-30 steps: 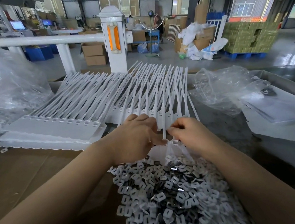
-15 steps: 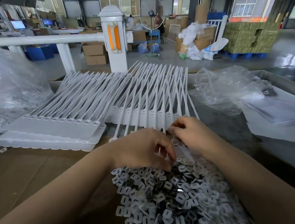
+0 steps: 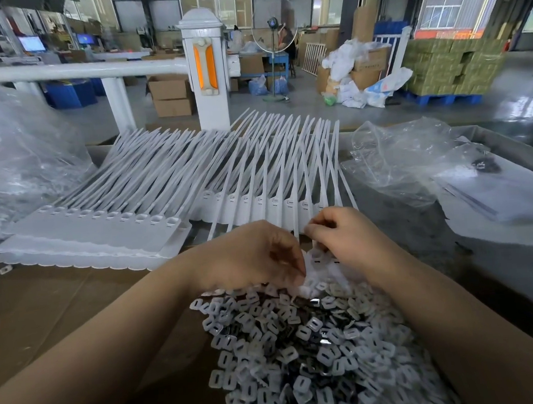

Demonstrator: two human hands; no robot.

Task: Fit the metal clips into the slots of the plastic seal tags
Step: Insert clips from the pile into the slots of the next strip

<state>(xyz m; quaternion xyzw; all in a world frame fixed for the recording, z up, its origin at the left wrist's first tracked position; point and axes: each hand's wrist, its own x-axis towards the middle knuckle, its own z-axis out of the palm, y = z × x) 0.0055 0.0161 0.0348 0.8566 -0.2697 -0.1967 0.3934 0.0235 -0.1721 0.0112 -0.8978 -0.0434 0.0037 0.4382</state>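
A heap of small metal clips [image 3: 303,358] is spread on the brown cardboard [image 3: 60,313] covering the bench, nearest the viewer. Both hands are held at its far edge. The left hand [image 3: 250,257] is seen with fingers curled downward and tips drawn together at the edge of the heap; whether a clip is pinched cannot be told. The right hand [image 3: 348,240] is curled, its fingers pinched on the head of a white plastic seal tag [image 3: 319,258] lying between the two hands. Behind them, a row of seal tags [image 3: 257,183] is fanned across the bench, tails pointing away. A flat stack of joined tags [image 3: 95,234] lies to the left. Crumpled clear plastic bags [image 3: 408,162] sit to the right.
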